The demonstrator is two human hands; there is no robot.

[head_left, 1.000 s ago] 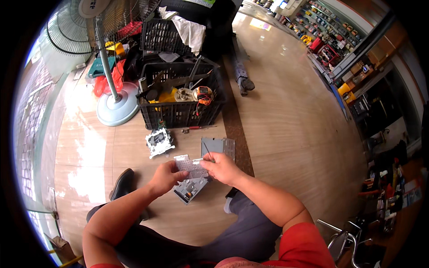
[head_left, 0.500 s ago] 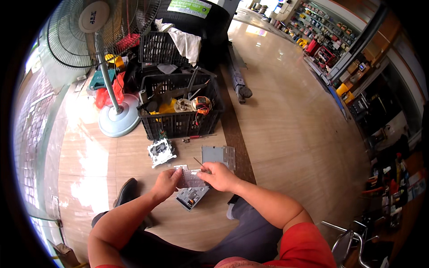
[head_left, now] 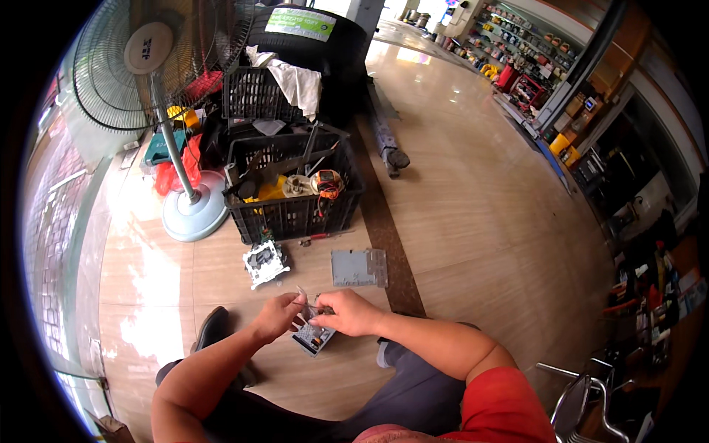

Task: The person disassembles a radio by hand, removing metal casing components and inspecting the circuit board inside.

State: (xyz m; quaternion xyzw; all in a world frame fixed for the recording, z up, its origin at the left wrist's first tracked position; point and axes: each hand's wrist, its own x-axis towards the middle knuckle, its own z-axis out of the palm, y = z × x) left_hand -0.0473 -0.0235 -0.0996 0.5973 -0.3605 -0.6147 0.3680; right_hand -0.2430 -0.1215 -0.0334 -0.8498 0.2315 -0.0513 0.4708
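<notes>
Covering the area is a tan tiled floor (head_left: 502, 244); positions are taken from the black crate (head_left: 295, 221) standing on it. Left of the crate, its base just beside it, is a pedestal fan (head_left: 148, 48), whose pole partly blocks a green case (head_left: 159, 150). Beyond the crate stands a large tyre (head_left: 340, 59), with a white cloth (head_left: 295, 85) hanging in front of it. The crate itself is loaded with mixed parts, an orange meter (head_left: 325, 181) among them on top. A long grey metal piece (head_left: 385, 142) lies to its right.

On the crate's near side, toward the right, a grey panel (head_left: 351, 267) lies flat. Nearer the person, the right hand (head_left: 347, 313) is closed around a thin tool, its shaft crossing toward the other hand. The left hand (head_left: 278, 316) is pinched on a pale plate (head_left: 305, 314), held up on the near side of the crate, roughly edge-on and largely covered by fingers. A white-framed mechanism (head_left: 264, 264) sits near the crate's front wall. Below the plate is a grey casing (head_left: 314, 341), partly obstructed by both hands. A red-handled tool (head_left: 320, 236) lies just beside the crate's front.
</notes>
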